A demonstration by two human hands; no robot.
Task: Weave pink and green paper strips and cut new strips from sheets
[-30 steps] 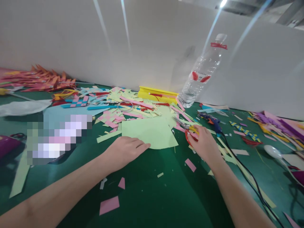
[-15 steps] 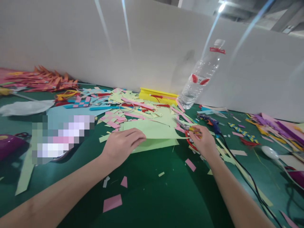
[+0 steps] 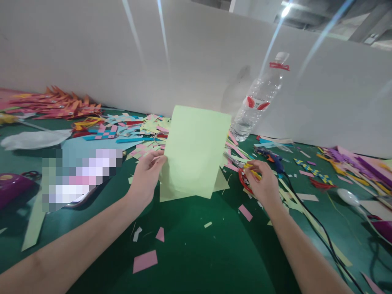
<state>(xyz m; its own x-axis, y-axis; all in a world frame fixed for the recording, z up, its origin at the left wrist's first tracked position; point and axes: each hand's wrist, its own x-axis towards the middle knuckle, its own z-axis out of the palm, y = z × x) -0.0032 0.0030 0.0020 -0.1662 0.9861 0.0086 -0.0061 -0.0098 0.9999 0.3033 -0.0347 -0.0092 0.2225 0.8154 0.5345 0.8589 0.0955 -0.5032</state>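
Observation:
A pale green sheet of paper (image 3: pixel 199 151) stands nearly upright in front of me, its face toward me. My left hand (image 3: pixel 148 171) is closed on its left edge, thumb in front. Beneath its lower end lies more pale green paper (image 3: pixel 167 192) on the table. To the right, my right hand (image 3: pixel 261 177) is closed around the yellow handles of a pair of scissors (image 3: pixel 234 158), whose blades point away to the left. A red curved thing (image 3: pixel 244 181) lies just under this hand, partly hidden.
A clear plastic bottle (image 3: pixel 257 102) stands tilted-looking behind. A glue gun (image 3: pixel 274 159) with a black cable lies right. Paper strips and pink scraps (image 3: pixel 145 261) litter the green table (image 3: pixel 196 253). Orange paper pieces (image 3: pixel 58 104) are piled far left, near a blurred-out device (image 3: pixel 84 179).
The pale green sheet has gone from lying low between both hands to standing upright in my left hand. My right hand no longer touches its edge and keeps the scissors.

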